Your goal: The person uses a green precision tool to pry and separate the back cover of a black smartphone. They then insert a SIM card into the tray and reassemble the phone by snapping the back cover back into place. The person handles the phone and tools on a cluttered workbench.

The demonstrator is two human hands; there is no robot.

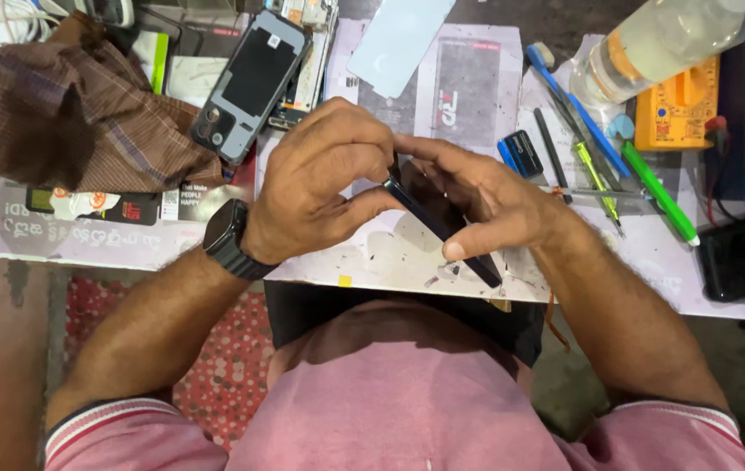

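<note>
Holding a dark phone [442, 222] edge-up between both hands, we seem to be partway through work on its body: nothing has visibly come off this handset, and we cannot tell from here whether its screen or back has been lifted at all. We judge the job as in its middle, with the grip set and the parts not yet apart.

Starting at the left, a brown checked cloth [67, 113] lies bunched on the bench [128, 244]. Beside it rests an opened phone shell [250, 83], back up, with a dark panel and a camera cluster at its lower end, which suggests other handsets here are already stripped.

Our left hand [324, 179], a black watch [228, 237] on its wrist, curls its fingers and thumb closed around the upper end of the phone. The phone slants from that hand down to the right, over the near edge of the bench and just above our lap. It looks slim, black and glossy, with only its side edge and a sliver of one face showing to us.

Our right hand [490, 201] pinches the lower stretch, thumb under the edge and fingers pressed on top.

Further right lie a blue tool [522, 155], a green pen [660, 194], a clear bottle [660, 39], an orange meter [677, 113] and another dark phone [743, 257] lying flat.
</note>
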